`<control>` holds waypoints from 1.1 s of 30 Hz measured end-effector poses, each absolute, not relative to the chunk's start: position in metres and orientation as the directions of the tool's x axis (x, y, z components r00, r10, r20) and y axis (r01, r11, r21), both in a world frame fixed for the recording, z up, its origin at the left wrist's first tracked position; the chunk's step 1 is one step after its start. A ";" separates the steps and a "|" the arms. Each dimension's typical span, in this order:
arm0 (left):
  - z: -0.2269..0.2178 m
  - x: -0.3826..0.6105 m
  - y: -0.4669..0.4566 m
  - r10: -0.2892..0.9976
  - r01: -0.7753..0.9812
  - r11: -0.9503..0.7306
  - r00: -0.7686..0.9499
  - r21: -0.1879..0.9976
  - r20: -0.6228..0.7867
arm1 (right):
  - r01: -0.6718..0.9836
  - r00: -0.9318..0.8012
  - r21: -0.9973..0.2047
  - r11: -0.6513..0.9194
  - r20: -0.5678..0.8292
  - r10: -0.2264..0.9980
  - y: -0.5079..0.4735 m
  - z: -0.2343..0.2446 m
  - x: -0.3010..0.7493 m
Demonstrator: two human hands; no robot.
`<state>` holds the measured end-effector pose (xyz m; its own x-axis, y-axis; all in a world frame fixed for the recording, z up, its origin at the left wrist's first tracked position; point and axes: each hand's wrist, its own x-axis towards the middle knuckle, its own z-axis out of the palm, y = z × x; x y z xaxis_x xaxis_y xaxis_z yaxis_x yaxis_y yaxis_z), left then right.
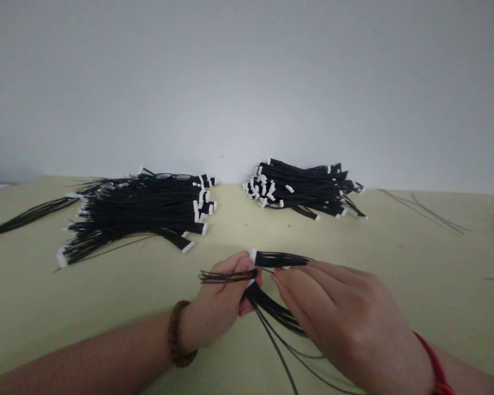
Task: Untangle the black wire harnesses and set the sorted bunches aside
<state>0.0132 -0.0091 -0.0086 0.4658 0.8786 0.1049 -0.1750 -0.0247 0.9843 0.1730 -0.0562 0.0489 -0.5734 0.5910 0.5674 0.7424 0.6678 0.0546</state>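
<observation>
In our left hand (222, 299) we grip a white connector (253, 256); just right of it, our right hand (349, 312) seems to pinch a black wire (267, 270). We appear to be working that wire, which next calls for steadying the connector.

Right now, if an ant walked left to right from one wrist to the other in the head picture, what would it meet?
Brown bracelet → left hand → upper bunch of black wires → right hand → red bracelet.
</observation>
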 end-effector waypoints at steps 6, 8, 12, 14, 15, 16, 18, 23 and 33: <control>-0.009 0.014 -0.011 0.869 -0.201 -0.022 0.480 0.979 0.118 | 0.736 -0.592 0.096 0.670 0.572 0.568 -0.058 0.050 0.168; -0.009 0.014 -0.012 0.866 -0.201 -0.030 0.484 0.979 0.125 | 0.747 -0.581 0.110 0.655 0.586 0.564 -0.058 0.050 0.167; -0.009 0.014 -0.012 0.873 -0.216 -0.035 0.469 0.976 0.135 | 0.763 -0.564 0.113 0.636 0.597 0.571 -0.059 0.050 0.166; -0.010 0.014 -0.012 0.875 -0.207 -0.038 0.466 0.978 0.133 | 0.761 -0.567 0.103 0.640 0.585 0.580 -0.059 0.051 0.166; -0.011 0.014 -0.012 0.874 -0.204 -0.033 0.469 0.978 0.127 | 0.762 -0.567 0.101 0.639 0.581 0.584 -0.059 0.052 0.166; -0.011 0.014 -0.012 0.874 -0.202 -0.028 0.471 0.979 0.122 | 0.763 -0.567 0.101 0.639 0.579 0.586 -0.059 0.052 0.166; -0.011 0.014 -0.012 0.879 -0.193 -0.016 0.465 0.981 0.105 | 0.761 -0.569 0.109 0.640 0.585 0.578 -0.059 0.053 0.166; -0.013 0.013 -0.012 0.891 -0.106 -0.095 0.435 0.990 0.132 | 0.758 -0.590 0.152 0.635 0.577 0.565 -0.060 0.050 0.162; -0.010 0.014 -0.011 0.852 -0.046 -0.097 0.513 0.994 0.107 | 0.771 -0.575 0.145 0.620 0.576 0.581 -0.062 0.046 0.164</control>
<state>0.0140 -0.0109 -0.0102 0.5127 0.8519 0.1069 -0.0459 -0.0972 0.9942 0.1640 -0.0616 0.0463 -0.5753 0.5806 0.5761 0.7710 0.6201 0.1450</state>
